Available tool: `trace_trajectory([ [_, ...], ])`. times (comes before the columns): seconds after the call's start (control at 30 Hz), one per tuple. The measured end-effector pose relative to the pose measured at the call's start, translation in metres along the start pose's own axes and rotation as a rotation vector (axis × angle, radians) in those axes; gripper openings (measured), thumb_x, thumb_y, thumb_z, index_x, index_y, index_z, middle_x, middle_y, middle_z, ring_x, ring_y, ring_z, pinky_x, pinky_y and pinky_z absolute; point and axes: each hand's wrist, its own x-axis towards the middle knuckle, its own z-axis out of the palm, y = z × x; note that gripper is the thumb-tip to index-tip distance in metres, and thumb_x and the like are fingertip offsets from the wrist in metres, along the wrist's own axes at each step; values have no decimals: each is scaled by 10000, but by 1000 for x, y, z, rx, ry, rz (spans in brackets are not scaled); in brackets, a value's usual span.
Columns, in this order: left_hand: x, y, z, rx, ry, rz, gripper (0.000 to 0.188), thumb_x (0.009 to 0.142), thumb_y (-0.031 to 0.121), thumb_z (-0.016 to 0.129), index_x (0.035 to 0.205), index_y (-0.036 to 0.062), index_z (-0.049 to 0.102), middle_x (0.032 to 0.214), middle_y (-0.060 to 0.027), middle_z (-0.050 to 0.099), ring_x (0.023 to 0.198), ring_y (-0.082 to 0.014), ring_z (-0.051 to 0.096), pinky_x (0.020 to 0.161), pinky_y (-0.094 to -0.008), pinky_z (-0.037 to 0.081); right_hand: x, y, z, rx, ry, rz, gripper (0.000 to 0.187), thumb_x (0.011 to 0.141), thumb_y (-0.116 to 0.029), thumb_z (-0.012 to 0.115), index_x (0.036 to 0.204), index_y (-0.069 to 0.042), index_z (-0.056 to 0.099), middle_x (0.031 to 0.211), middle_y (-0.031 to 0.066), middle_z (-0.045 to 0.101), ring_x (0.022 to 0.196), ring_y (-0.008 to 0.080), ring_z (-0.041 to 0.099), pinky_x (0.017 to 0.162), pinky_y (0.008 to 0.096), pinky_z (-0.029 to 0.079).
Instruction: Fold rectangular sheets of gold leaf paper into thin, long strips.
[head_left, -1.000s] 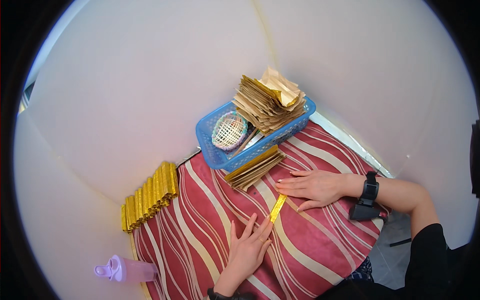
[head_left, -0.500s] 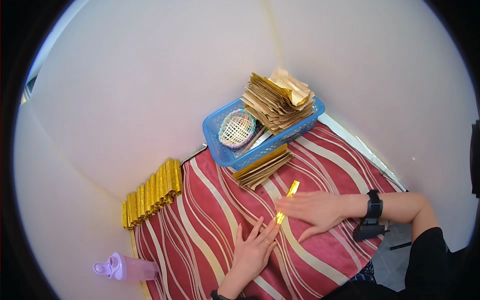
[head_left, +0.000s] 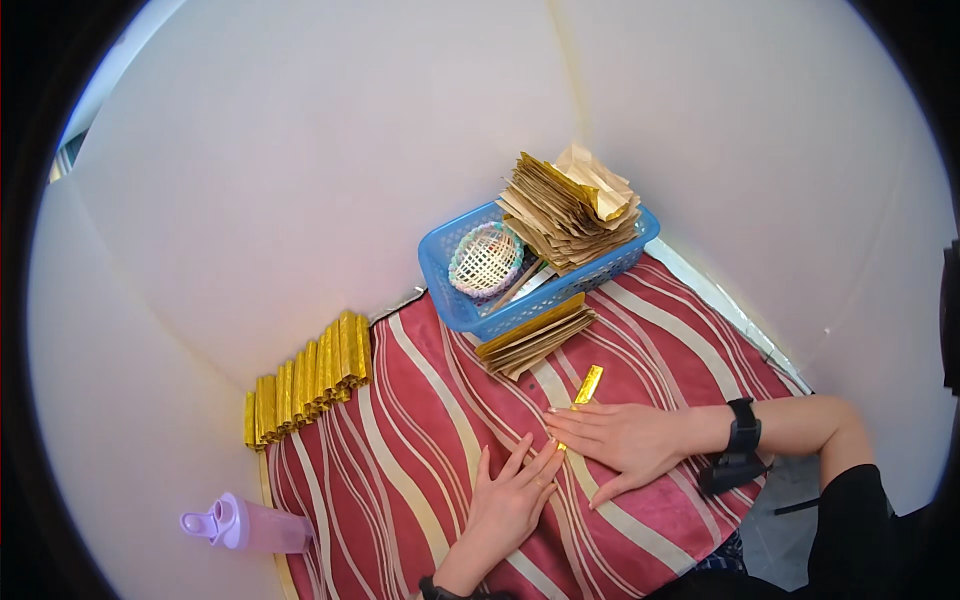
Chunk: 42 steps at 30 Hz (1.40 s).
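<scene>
A narrow strip of folded shiny gold paper (head_left: 589,384) lies on the striped cloth. Across its middle and near part my right hand (head_left: 630,438) rests flat, palm down, fingers stretched out. My left hand (head_left: 508,503) lies with its fingers spread, fingertips at the strip's near end beside the right hand's fingers. Only the far end and a small bit of the near end of the strip show. Beyond the hands, a small stack of gold-and-brown paper sheets (head_left: 537,340) leans against the blue basket (head_left: 480,322).
The basket holds a thick pile of paper sheets (head_left: 570,215) and a small woven basket (head_left: 486,260). Several gold paper rolls (head_left: 310,375) stand in a row at the left. A lilac bottle (head_left: 250,526) lies at the left edge of the red cloth (head_left: 400,420). Pale walls rise behind.
My right hand has slid slightly nearer along the gold strip, covering more of its near end. My left hand stays almost in place. The whole view has shifted slightly.
</scene>
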Motion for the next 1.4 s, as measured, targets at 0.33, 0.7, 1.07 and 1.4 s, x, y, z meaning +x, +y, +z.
trace_trajectory([
  [0.33, -1, 5, -3, 4, -2, -13, 477, 920, 195, 591, 1387, 155, 505, 1466, -14, 451, 1396, -286, 338, 1039, -666, 248, -25, 42, -25, -109, -87, 153, 887, 914, -618, 466, 1456, 57, 275, 1508, 256, 294, 1427, 334, 261, 1180, 422, 184],
  [0.7, -1, 4, 1, 61, 89, 1, 419, 884, 245, 639, 1289, 147, 594, 1402, -50, 509, 1366, -266, 387, 1027, -652, 288, 0, 14, -8, -61, -102, -28, 894, 897, -646, 472, 1458, 27, 296, 1506, 286, 264, 1419, 381, 259, 1170, 440, 208],
  [1.07, 23, 11, 3, -6, 488, -99, 234, 684, 142, 791, 892, 62, 719, 875, -18, 625, 926, -256, 577, 804, -380, 460, 0, 11, -8, 17, -48, 22, 977, 866, -671, 493, 1437, 91, 277, 1509, 302, 238, 1429, 382, 235, 1168, 433, 224],
  [1.4, 28, 24, 5, 7, 478, -118, 165, 678, 69, 756, 833, 49, 705, 868, -23, 630, 942, -251, 590, 777, -378, 469, 0, 15, -5, 3, -42, -27, 930, 866, -678, 489, 1456, 20, 312, 1506, 309, 239, 1430, 391, 228, 1170, 442, 216],
])
